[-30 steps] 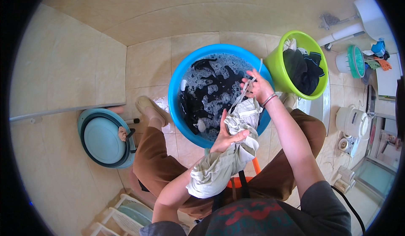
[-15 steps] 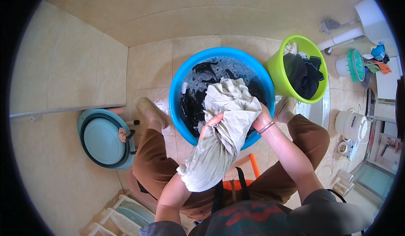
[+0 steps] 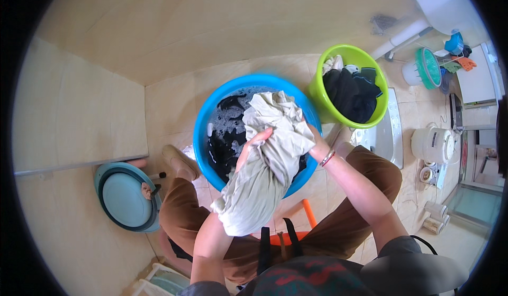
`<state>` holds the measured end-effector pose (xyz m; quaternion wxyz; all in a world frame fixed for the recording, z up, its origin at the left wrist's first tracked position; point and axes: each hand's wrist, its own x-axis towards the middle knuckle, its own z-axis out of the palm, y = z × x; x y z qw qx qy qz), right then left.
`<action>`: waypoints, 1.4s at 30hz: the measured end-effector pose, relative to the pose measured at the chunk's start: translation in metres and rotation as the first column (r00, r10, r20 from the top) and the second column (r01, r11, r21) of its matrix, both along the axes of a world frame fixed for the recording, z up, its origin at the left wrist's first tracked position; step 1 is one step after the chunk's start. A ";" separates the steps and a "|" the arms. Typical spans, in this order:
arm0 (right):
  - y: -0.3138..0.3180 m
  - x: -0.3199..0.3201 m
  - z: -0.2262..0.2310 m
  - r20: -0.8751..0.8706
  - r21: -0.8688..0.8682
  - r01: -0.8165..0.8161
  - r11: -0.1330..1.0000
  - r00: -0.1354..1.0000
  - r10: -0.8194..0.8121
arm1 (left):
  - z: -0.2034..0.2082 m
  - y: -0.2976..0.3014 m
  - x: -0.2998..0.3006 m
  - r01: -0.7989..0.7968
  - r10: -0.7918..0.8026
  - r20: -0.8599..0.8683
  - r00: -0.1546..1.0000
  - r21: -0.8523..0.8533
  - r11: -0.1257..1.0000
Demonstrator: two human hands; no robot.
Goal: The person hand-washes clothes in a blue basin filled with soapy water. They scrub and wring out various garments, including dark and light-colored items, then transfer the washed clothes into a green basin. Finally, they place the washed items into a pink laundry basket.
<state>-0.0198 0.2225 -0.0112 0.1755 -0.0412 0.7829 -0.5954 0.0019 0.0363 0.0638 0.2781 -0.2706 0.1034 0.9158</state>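
The right hand (image 3: 319, 148), open-fingered a second ago, now sits behind the pale cloth (image 3: 278, 155) at 3 o'clock, so both hands gather it; its hidden fingers' closure can't be told. The left hand (image 3: 251, 146) curls closed on a fold at 9 o'clock, the bundle crossing the blue tub's (image 3: 200, 142) 6 o'clock rim.

Looks like a household washroom here: pale tiled floor (image 3: 172, 116), white pipe (image 3: 403, 38), sudsy blue tub (image 3: 199, 137) beside a green bucket (image 3: 318, 99) of clothes (image 3: 353, 96)!
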 end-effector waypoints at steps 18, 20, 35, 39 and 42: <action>0.177 0.003 0.178 -0.365 0.327 0.006 0.945 0.923 0.121 | -0.023 0.242 -0.144 -0.240 0.184 -0.391 0.902 -0.100 0.965; 0.188 -0.009 0.163 -0.517 0.479 0.088 0.874 0.833 0.199 | -0.036 0.241 -0.152 -0.161 0.116 -0.370 0.922 -0.093 0.983; 0.247 -0.093 -0.016 -0.372 0.869 0.064 0.491 0.738 0.563 | -0.118 0.247 -0.186 0.010 -0.908 0.262 0.326 -0.962 -0.274; 0.237 -0.103 -0.028 -0.223 0.901 -0.039 0.433 0.814 0.537 | -0.166 0.255 -0.187 -0.082 -0.873 0.357 0.332 -0.911 -0.404; 0.224 -0.094 0.002 -0.065 0.952 -0.092 0.291 0.871 0.488 | -0.126 0.242 -0.170 -0.100 -0.908 0.193 0.372 -0.964 -0.245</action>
